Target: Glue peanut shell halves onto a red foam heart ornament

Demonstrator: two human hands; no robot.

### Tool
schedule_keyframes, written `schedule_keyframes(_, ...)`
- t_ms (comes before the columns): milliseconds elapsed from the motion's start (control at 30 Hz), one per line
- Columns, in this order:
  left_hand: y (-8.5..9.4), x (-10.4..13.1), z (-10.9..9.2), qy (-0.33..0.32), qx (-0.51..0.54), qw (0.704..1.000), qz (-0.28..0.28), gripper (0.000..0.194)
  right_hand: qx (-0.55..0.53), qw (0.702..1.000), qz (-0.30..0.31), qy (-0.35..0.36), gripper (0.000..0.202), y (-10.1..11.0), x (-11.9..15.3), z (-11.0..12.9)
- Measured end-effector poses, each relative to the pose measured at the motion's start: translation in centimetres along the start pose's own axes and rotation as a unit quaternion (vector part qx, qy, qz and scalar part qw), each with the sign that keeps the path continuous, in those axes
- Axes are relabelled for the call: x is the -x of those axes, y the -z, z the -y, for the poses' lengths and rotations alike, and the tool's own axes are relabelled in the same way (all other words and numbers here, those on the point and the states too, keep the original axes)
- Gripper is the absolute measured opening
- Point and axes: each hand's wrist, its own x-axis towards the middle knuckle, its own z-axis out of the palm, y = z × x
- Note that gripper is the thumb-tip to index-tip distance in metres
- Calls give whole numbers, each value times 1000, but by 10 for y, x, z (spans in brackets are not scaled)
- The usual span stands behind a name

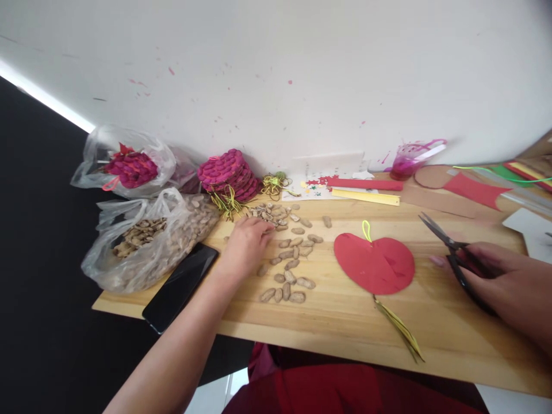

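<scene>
My left hand (246, 244) rests at the left edge of a spread of loose peanuts (290, 277), its fingers curled down at the pile; whatever its fingertips hold is hidden. On the right, my right hand (495, 276) holds black scissors (452, 244) by the handles, blades apart and pointing up and left. Between the hands lies a red heart-shaped piece (375, 263) with a yellow loop at its top and a green-yellow tassel below.
Plastic bags (142, 247) of peanuts and a black phone (180, 287) are at the left. Stacked purple woven pieces (228, 175), a ruler (365, 197), a stained cup (405, 164) and red paper (476, 190) line the wall.
</scene>
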Motion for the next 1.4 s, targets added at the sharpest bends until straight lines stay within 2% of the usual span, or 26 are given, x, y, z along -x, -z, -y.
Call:
schedule_keyframes(100, -5, -3, -2, 4, -6, 1000, -10, 17, 5, 997, 52, -62, 62, 6, 3, 10)
schedule_keyframes(200, -4, 0, -5, 33, 50, 998, -17, 17, 4, 996, 51, -71, 68, 10, 5, 19)
schedule_keyframes(300, -3, 1, -9, 105, 143, 984, 31, 14, 5, 997, 41, -68, 67, 11, 5, 20)
schedule_keyframes(400, -6, -1, -9, 149, 172, 972, 57, 10, 12, 997, 33, -64, 66, 10, 5, 18)
schedule_keyframes(533, -12, -3, -8, 134, 123, 983, 17, 10, 7, 998, 25, -63, 66, 8, 6, 16)
schedule_keyframes(700, -9, -4, -14, 127, 98, 987, 8, 11, 11, 998, 30, -60, 66, 7, 6, 15)
schedule_keyframes(933, -9, -18, -12, 18, -16, 999, -42, 12, 19, 996, 39, -83, 66, 8, 6, 16)
schedule_keyframes(1200, -14, -38, -6, -18, -31, 999, 22, 24, 11, 996, 30, -78, 62, 7, 7, 14)
schedule_keyframes(1400, -14, -39, -4, -10, 31, 999, 9, 16, -9, 997, 16, -72, 59, 10, 8, 18)
